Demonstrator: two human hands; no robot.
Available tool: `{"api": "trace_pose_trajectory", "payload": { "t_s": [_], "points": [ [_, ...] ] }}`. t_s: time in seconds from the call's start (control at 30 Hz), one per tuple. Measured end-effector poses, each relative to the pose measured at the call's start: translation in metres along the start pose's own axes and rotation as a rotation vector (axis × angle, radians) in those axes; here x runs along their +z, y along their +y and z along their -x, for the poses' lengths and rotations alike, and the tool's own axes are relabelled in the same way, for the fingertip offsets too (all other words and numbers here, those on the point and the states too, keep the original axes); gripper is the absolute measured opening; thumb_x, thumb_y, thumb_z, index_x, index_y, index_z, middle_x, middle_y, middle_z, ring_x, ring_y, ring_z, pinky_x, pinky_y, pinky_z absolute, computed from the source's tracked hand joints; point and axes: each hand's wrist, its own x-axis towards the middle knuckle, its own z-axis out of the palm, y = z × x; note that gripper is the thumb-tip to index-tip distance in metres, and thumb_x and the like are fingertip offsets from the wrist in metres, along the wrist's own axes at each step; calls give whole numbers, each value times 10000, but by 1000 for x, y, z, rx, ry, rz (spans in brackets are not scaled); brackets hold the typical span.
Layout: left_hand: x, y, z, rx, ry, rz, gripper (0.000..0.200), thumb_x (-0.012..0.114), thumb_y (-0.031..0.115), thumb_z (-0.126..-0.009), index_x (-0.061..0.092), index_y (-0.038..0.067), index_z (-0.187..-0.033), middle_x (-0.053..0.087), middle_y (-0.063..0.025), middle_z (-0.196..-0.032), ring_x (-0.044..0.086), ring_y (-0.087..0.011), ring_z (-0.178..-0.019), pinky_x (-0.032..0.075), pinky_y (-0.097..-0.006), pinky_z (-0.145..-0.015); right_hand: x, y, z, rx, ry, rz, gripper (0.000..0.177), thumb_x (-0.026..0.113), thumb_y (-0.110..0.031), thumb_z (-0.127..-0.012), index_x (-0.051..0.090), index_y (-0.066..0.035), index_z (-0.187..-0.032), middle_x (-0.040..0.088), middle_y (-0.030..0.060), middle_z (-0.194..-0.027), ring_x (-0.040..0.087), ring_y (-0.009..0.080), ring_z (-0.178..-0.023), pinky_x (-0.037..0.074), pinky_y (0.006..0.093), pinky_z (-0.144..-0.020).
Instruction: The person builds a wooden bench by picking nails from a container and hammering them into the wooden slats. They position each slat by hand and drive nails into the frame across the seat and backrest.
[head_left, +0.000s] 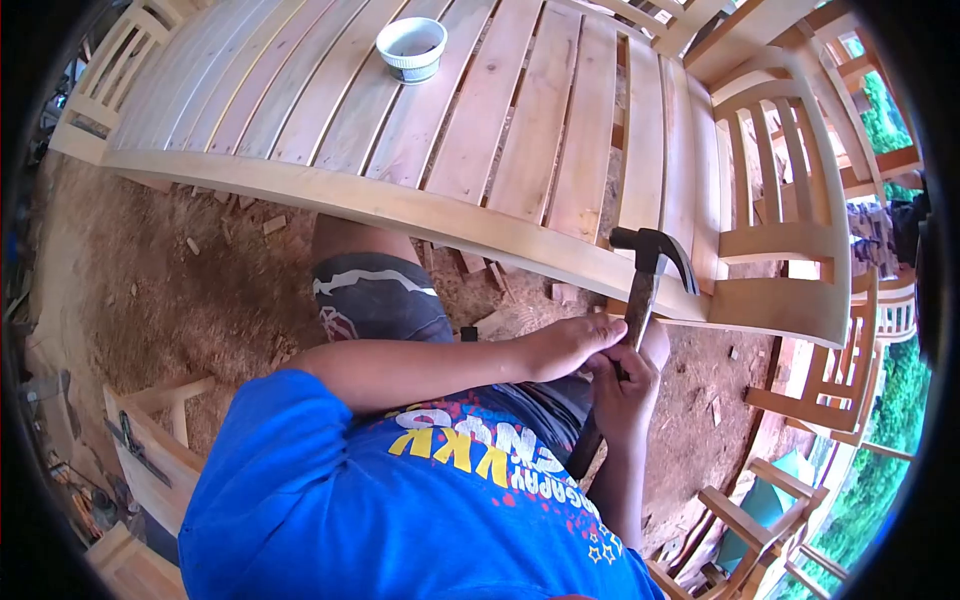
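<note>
A claw hammer [643,285] with a black head and worn handle stands nearly upright, its head just in front of the slatted wooden seat [540,130]. My right hand [628,392] is closed around the handle, whose lower end slants down beside the blue shirt. From the left, my left hand [568,346] meets the right one at the handle. Its thumb lies against the handle and its fingers are bent; what they pinch, if anything, is hidden between the two hands.
On the slats stands a small white cup [412,50]. A slatted armrest [785,190] rises at the seat's right end. Wood scraps lie on the dirt floor [200,290]. More wooden furniture [815,385] stands at the right, and a wooden piece [150,450] at the lower left.
</note>
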Motion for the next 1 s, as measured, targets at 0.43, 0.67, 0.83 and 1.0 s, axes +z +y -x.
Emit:
{"api": "trace_pose_trajectory", "payload": {
  "t_s": [0.43, 0.67, 0.83, 1.0],
  "points": [
    [-12, 19, 15, 252, 123, -644, 222, 787, 223, -1040, 829, 54, -1179, 805, -75, -1063, 738, -155, -983, 571, -339, -873, -23, -25, -13, -159, 177, 135, 73, 781, 77, -898, 738, 27, -928, 741, 143, -878, 722, 268, -783, 566, 369, -726],
    [-15, 43, -24, 474, 77, -838, 139, 730, 45, -1030, 788, 16, -1154, 816, -152, -1063, 793, -188, -1042, 624, -370, -896, -39, -9, -8, -30, 187, 1, 136, 822, -10, -954, 772, 17, -1078, 752, 139, -904, 752, 218, -770, 581, 331, -710],
    [-33, 97, -101, 281, 321, -1170, 134, 691, 107, -1067, 746, 26, -1159, 825, -165, -1117, 798, -258, -1110, 618, -406, -956, -59, 8, -7, 0, 245, -83, 206, 795, 4, -973, 761, 4, -1177, 746, 80, -901, 689, 121, -760, 545, 285, -696],
    [-42, 91, -125, 149, 297, -1291, 205, 713, 213, -1065, 775, 66, -1193, 832, -124, -1124, 796, -284, -1112, 585, -419, -1006, -76, 16, -2, 94, 269, -121, 200, 797, -6, -977, 761, -5, -1173, 679, 19, -847, 568, 64, -695, 458, 255, -634]
  ]
}}
